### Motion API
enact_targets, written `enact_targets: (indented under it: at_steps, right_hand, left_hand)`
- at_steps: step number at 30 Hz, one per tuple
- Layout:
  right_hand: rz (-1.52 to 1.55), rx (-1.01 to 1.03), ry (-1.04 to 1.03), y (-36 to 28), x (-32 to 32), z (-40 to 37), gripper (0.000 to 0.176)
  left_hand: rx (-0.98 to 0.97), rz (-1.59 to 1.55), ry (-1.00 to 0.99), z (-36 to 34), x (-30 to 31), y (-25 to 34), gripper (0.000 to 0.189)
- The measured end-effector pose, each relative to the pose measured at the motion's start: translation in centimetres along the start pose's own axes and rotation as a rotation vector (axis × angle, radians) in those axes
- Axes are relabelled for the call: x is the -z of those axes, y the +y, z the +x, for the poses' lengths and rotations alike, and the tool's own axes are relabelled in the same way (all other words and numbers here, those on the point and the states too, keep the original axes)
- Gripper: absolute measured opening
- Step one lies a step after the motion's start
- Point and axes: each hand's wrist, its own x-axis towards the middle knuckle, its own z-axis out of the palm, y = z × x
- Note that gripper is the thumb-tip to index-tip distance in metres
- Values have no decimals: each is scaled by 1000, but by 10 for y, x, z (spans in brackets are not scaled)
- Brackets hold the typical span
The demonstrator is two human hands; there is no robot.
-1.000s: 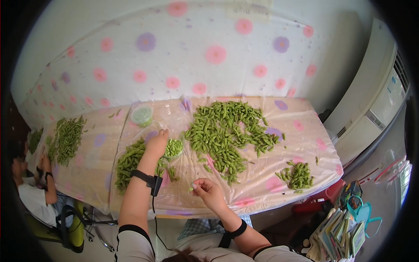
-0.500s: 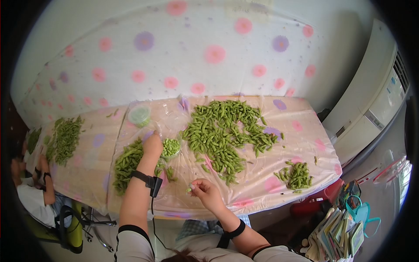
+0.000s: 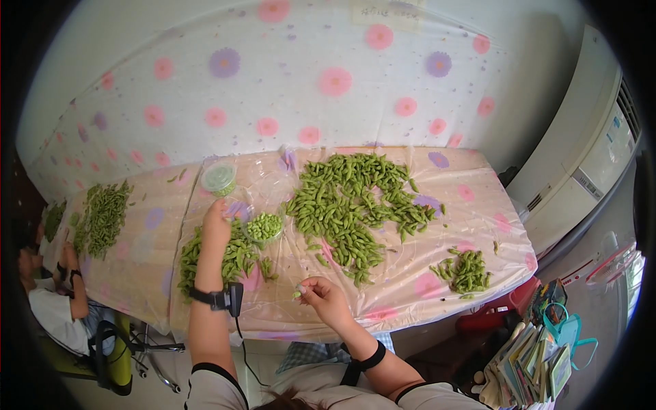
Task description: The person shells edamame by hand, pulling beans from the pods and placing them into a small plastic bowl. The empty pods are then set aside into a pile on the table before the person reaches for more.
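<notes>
My right hand (image 3: 320, 297) hovers near the table's front edge, thumb and finger pinched on a small pale green soybean pod (image 3: 297, 294). My left hand (image 3: 217, 217) is over the back of the left pile of green soybean pods (image 3: 239, 253), its fingers curled together; what they hold, if anything, is hidden. Just right of it stands a clear tub of shelled beans (image 3: 264, 226). Behind that hand is a lidded clear tub (image 3: 219, 179) with green beans inside. A black strap with a small device (image 3: 234, 298) circles my left wrist.
A broad heap of pods (image 3: 348, 205) covers the table's middle, and a smaller heap (image 3: 467, 273) lies at right. An empty-looking clear lid or dish (image 3: 277, 186) sits behind the bean tub. At far left, another person (image 3: 65, 301) sits by more pods (image 3: 102, 219). Books (image 3: 526, 372) are stacked lower right.
My left hand has moved left and slightly back, away from the tub of shelled beans, which now shows more fully. My right hand stays almost in place with its pinch.
</notes>
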Motion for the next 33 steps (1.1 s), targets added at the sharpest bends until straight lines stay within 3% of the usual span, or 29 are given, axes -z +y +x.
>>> enact_targets:
  at_steps: [2, 3, 5, 8, 9, 10, 11, 12, 15, 17, 19, 21, 23, 25, 28, 29, 31, 33]
  right_hand:
    - [-5, -8, -5, 1, -2, 0, 14]
    - [-5, -9, -8, 0, -3, 0, 15]
    - [-1, -12, -18, -1, -5, -1, 16]
    - [6, -18, -45, 2, -13, -2, 18]
    - [21, -17, -55, 3, -14, -3, 18]
    - [31, -14, -61, 4, -15, -4, 18]
    - [29, -15, -64, 4, -16, -5, 18]
    - [8, -17, -60, 5, -17, -6, 18]
    - [3, 12, -18, 2, -22, -5, 16]
    - [19, 37, 21, -2, -27, -6, 17]
    - [-205, 130, 158, -7, -31, -5, 20]
    - [-277, 187, 169, -9, -35, -6, 21]
    - [-348, 250, 173, -14, -39, -9, 23]
    - [-352, 275, 149, -21, -42, -12, 26]
    - [-400, 330, 136, -23, -41, -14, 28]
    - [-400, 331, 135, -27, -42, -14, 28]
    - [-341, 262, 56, -38, -46, -14, 27]
    - [-348, 240, 27, -33, -47, -8, 26]
  left_hand:
    - [193, -350, 31, -22, 35, 13, 35]
    - [195, -345, 31, -33, 50, 16, 35]
    - [462, -527, 64, -55, 75, 14, 27]
    - [472, -388, 157, -79, 87, -18, 27]
    - [371, -162, 125, -82, 89, -27, 30]
    - [376, -159, 128, -90, 87, -32, 30]
    - [227, -79, 217, -98, 81, -35, 30]
    - [74, 0, 304, -103, 79, -23, 30]
    - [55, -51, 267, -136, 86, 50, 26]
    - [207, -369, -30, -161, 82, 84, 22]
    - [207, -260, -66, -176, 78, 140, 19]
    - [140, -219, -92, -189, 60, 156, 19]
    - [73, -177, -111, -193, 53, 161, 19]
    - [120, -251, -215, -193, 51, 163, 19]
    - [172, -375, -204, -190, 55, 170, 20]
    - [172, -375, -203, -190, 55, 169, 20]
    - [351, -525, -292, -188, 54, 160, 23]
    - [326, -501, -271, -191, 49, 146, 26]
